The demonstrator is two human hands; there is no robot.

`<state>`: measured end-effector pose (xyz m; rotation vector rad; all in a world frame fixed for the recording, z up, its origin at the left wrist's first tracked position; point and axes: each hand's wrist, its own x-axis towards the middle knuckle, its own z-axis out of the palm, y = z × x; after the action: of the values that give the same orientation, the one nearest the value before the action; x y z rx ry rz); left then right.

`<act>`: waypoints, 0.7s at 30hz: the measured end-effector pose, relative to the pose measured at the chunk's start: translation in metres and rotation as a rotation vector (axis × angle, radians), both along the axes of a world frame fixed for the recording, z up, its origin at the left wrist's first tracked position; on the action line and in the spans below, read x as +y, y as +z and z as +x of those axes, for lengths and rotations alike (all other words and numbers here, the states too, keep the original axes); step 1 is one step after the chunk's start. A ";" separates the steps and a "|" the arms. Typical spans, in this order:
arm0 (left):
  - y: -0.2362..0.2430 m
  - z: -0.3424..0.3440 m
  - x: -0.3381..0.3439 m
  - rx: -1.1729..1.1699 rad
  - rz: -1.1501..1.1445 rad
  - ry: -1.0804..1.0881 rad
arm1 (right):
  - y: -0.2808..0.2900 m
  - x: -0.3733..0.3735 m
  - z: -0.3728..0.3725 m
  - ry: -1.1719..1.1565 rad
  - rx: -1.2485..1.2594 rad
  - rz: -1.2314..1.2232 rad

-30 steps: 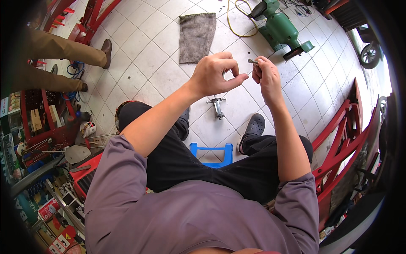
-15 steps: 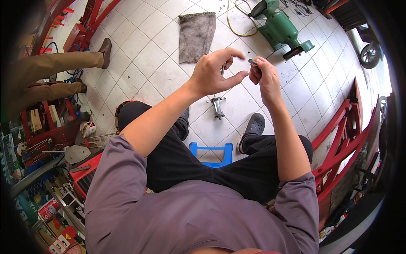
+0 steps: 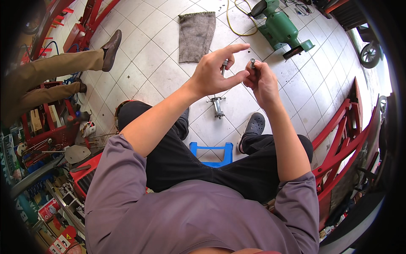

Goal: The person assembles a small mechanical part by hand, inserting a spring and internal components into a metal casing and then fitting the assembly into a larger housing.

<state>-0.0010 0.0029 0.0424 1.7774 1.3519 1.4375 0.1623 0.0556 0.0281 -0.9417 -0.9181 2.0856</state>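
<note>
My left hand (image 3: 210, 73) has its thumb and forefinger spread toward the right, while its other fingers curl round a thin metal rod (image 3: 223, 67). Facing it, my right hand (image 3: 265, 84) pinches a small cylindrical metal piece (image 3: 253, 62) whose round end looks hollow. A small gap lies between the left forefinger and that piece. Below my left hand appears a metal puller-like tool (image 3: 218, 108) with a crossbar. Whether the rod joins this tool is hidden by the hand.
A grey-brown cloth (image 3: 196, 37) lies on the tiled floor ahead, with a green bench grinder (image 3: 283, 28) to its right. A blue stool (image 3: 211, 154) shows between my legs. Another person's brown shoe (image 3: 111, 50) is at left. Red metal frames (image 3: 342, 131) stand at right.
My right hand has turned the small metal piece so its round end points more upward. The left forefinger has straightened and lifted. The other person's near foot has shifted right.
</note>
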 end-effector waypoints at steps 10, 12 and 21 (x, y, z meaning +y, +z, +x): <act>0.001 -0.001 0.004 0.106 0.059 0.032 | -0.004 -0.005 -0.002 0.059 0.002 -0.017; 0.002 -0.003 0.004 0.132 0.026 0.065 | -0.005 -0.001 0.001 0.075 0.026 -0.019; -0.007 -0.009 0.007 0.207 -0.079 0.113 | -0.006 0.008 0.004 0.054 -0.053 0.073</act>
<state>-0.0098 0.0103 0.0352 1.8655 1.6143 1.2649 0.1666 0.0636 0.0221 -0.9474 -1.0506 2.0662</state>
